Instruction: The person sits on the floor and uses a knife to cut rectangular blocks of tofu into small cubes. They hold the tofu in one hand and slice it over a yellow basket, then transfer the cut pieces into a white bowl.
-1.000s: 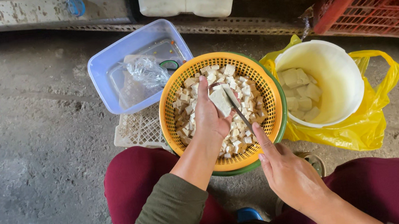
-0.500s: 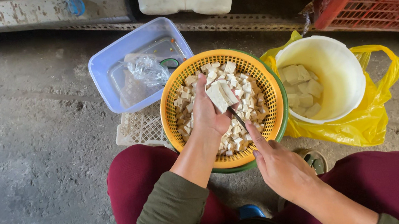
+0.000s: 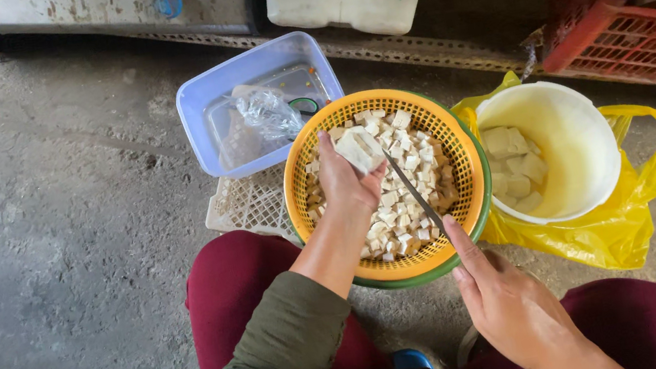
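- Over the middle of the orange basket [image 3: 464, 156], I held a pale block [image 3: 360, 149] of what looked like tofu in my left hand [image 3: 342, 180], fingers curled and pinching it from below.
- My right hand [image 3: 512, 304] was closed around the handle of a knife [image 3: 415, 193], forefinger stretched along it; the thin blade slanted up to the block's lower edge and touched it.
- Beneath the block, the basket was filled with small white cubes [image 3: 396, 217] of the same stuff, and it sat inside a green rim [image 3: 413, 278].
- Just right of the basket stood a cream bucket [image 3: 573, 128] holding larger pale chunks [image 3: 517, 170], set in a yellow plastic bag [image 3: 616, 231].
- Behind the basket on the left lay a bluish plastic tub [image 3: 199, 117] with a crumpled clear bag [image 3: 268, 113] inside, and a white lattice tray [image 3: 248, 206] poked out beside it.
- A red crate [image 3: 648, 46] stood further back at the right, on the concrete floor [image 3: 50, 255].
- My knees, in maroon trousers [image 3: 226, 288], framed the basket.
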